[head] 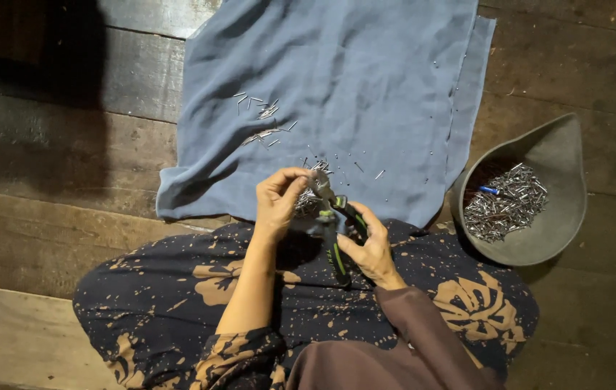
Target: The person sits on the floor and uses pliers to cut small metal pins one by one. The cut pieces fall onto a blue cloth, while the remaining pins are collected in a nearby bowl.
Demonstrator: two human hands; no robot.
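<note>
- Wooden floor boards (55, 144) lie dark on the left; a blue cloth (365, 79) is spread on them, with small metal pins (264, 115) on it
- left hand (277, 201) is pinched shut on a tiny metal bit at the pliers' tip
- pliers (333, 217) are black and green, over the lap; right hand (371, 249) squeezes the handles
- grey bowl (561, 159) on the right holds a heap of pins

Right hand (371, 245) gripping pliers (335, 224), blue cloth (365, 79)
</note>
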